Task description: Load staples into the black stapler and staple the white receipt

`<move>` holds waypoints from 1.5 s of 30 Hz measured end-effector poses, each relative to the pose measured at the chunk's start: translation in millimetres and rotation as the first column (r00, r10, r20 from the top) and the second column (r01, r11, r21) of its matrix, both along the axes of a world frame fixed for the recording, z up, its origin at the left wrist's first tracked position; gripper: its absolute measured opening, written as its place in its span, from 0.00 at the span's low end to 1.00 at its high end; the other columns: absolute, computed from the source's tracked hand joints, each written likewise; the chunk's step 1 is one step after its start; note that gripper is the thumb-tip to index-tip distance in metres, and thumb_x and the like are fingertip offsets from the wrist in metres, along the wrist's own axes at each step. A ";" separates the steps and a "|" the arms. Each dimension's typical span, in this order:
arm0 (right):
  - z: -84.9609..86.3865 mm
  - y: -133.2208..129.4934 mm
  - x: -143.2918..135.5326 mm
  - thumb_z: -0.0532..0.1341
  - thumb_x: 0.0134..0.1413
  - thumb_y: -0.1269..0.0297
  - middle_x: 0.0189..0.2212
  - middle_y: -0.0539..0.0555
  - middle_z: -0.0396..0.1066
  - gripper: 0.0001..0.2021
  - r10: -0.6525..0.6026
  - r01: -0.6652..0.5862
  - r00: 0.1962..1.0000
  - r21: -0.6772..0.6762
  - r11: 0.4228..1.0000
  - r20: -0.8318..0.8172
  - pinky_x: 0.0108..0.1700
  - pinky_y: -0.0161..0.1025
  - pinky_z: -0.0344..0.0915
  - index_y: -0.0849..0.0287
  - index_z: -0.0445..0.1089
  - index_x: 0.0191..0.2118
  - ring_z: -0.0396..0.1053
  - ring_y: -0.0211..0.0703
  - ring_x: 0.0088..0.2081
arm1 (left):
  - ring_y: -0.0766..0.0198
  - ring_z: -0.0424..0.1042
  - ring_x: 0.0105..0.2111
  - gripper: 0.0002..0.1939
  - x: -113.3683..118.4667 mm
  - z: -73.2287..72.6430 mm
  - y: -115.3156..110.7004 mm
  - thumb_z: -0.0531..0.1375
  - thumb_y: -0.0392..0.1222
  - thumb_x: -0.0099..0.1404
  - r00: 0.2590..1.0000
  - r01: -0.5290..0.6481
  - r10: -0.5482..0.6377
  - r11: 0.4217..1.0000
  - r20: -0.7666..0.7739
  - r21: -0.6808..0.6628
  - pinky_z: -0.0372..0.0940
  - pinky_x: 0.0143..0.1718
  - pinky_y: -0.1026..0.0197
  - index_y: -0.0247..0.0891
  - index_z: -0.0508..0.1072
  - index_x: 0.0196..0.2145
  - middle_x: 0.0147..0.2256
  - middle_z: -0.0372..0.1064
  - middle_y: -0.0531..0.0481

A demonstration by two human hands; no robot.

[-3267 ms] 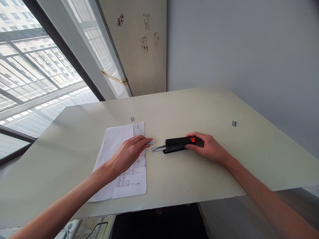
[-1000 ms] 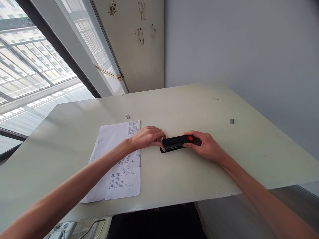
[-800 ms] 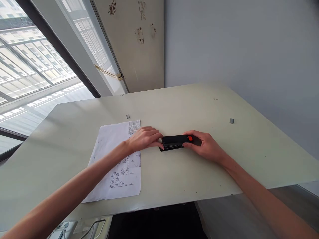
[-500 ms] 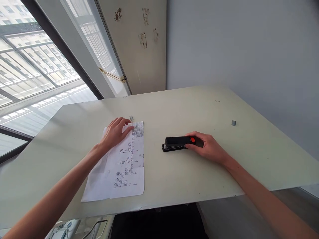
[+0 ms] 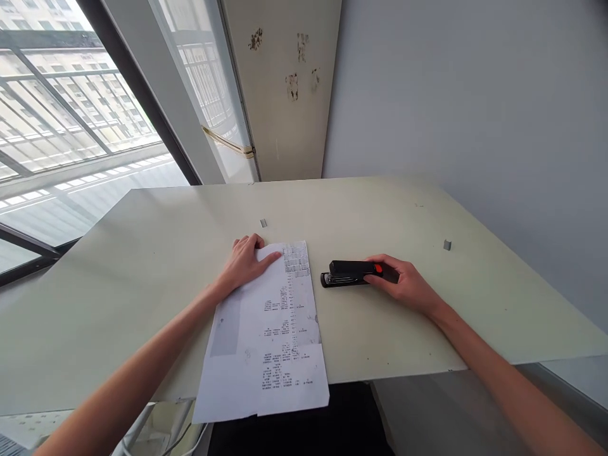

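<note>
Pale tabletop (image 5: 370,215) bears two grey strips (image 5: 263,223) farther off — left hand (image 5: 246,261) clamped on papers (image 5: 273,342), right hand (image 5: 405,283) clamped round stapler (image 5: 350,269).

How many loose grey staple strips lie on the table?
2: the left strip beyond the paper, the right strip beyond and right of the stapler. The paper may hide more.
</note>
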State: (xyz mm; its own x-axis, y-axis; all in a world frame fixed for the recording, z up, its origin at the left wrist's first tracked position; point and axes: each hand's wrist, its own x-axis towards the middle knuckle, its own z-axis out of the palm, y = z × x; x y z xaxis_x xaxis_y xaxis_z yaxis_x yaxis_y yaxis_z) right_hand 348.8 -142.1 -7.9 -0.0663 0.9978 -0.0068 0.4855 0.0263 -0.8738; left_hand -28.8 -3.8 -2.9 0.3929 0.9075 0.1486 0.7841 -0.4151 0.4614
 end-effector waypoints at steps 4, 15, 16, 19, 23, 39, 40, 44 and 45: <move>-1.2 0.4 -0.8 0.67 0.59 0.41 0.43 0.54 0.78 0.23 -0.016 0.016 1.000 0.009 1.000 0.010 0.46 0.44 0.71 0.51 0.75 0.51 0.74 0.49 0.41 | 0.51 0.69 0.41 0.24 17.9 0.4 -4.7 0.60 0.67 0.67 0.997 0.020 -0.016 0.999 0.072 -0.048 0.63 0.51 0.45 0.44 0.61 0.37 0.35 0.70 0.49; 28.9 3.0 2.4 0.62 0.62 0.38 0.58 0.53 0.75 0.24 -0.014 0.000 0.965 0.052 0.999 0.261 0.56 0.50 0.69 0.44 0.74 0.58 0.72 0.55 0.55 | 0.48 0.66 0.58 0.19 40.8 1.5 -21.8 0.59 0.55 0.75 0.973 0.083 -0.128 0.970 0.189 0.229 0.59 0.63 0.42 0.41 0.69 0.55 0.55 0.71 0.42; 35.9 3.5 0.0 0.61 0.64 0.38 0.61 0.53 0.74 0.24 -0.049 0.031 0.962 0.069 0.997 0.268 0.55 0.50 0.70 0.43 0.73 0.59 0.72 0.55 0.56 | 0.49 0.66 0.59 0.17 36.4 5.8 -25.6 0.58 0.54 0.76 0.961 0.149 -0.202 0.955 0.191 0.257 0.59 0.64 0.42 0.42 0.70 0.55 0.56 0.71 0.42; 54.0 8.6 -17.2 0.53 0.69 0.38 0.61 0.54 0.74 0.24 -0.110 0.097 0.959 0.063 0.993 0.261 0.45 0.46 0.72 0.44 0.73 0.58 0.75 0.53 0.50 | 0.51 0.68 0.59 0.14 23.6 14.7 -41.5 0.55 0.51 0.79 0.870 0.431 -0.467 0.876 0.157 0.218 0.62 0.64 0.44 0.45 0.75 0.52 0.54 0.74 0.45; 61.3 25.2 -53.8 0.45 0.72 0.37 0.57 0.56 0.76 0.29 -0.066 0.071 0.956 -0.006 0.997 0.287 0.53 0.50 0.71 0.48 0.72 0.60 0.75 0.54 0.52 | 0.44 0.59 0.69 0.19 19.9 10.6 -68.4 0.60 0.54 0.76 0.778 0.608 -0.623 0.779 0.084 0.151 0.59 0.68 0.37 0.50 0.75 0.60 0.67 0.65 0.45; 56.8 48.0 -96.3 0.39 0.76 0.44 0.63 0.52 0.72 0.28 0.134 -0.078 0.831 -0.125 0.989 0.540 0.64 0.53 0.66 0.48 0.74 0.52 0.63 0.55 0.69 | 0.39 0.39 0.76 0.30 55.5 -13.7 -88.6 0.55 0.61 0.77 0.742 0.669 -0.669 0.735 -0.046 0.107 0.41 0.75 0.34 0.47 0.67 0.69 0.76 0.42 0.42; 55.7 48.3 -97.1 0.39 0.76 0.45 0.63 0.52 0.73 0.28 0.129 -0.077 0.825 -0.117 0.990 0.551 0.63 0.52 0.67 0.48 0.74 0.53 0.65 0.55 0.67 | 0.40 0.39 0.76 0.30 56.2 -14.5 -88.7 0.55 0.61 0.77 0.743 0.668 -0.668 0.736 -0.044 0.114 0.41 0.75 0.35 0.47 0.68 0.69 0.76 0.42 0.42; 52.1 48.8 -99.7 0.41 0.76 0.46 0.63 0.52 0.73 0.27 0.106 -0.067 0.796 -0.088 0.994 0.596 0.63 0.53 0.67 0.47 0.74 0.56 0.65 0.55 0.67 | 0.41 0.39 0.76 0.29 58.0 -17.2 -88.9 0.54 0.61 0.77 0.745 0.665 -0.666 0.736 -0.039 0.126 0.41 0.75 0.35 0.47 0.68 0.69 0.77 0.41 0.43; 51.9 48.7 -100.2 0.41 0.76 0.46 0.63 0.51 0.72 0.27 0.105 -0.065 0.791 -0.088 0.994 0.603 0.64 0.53 0.67 0.46 0.74 0.56 0.65 0.55 0.68 | 0.41 0.38 0.76 0.29 58.2 -17.3 -89.0 0.54 0.61 0.77 0.743 0.667 -0.668 0.735 -0.040 0.125 0.40 0.76 0.36 0.46 0.68 0.69 0.77 0.41 0.43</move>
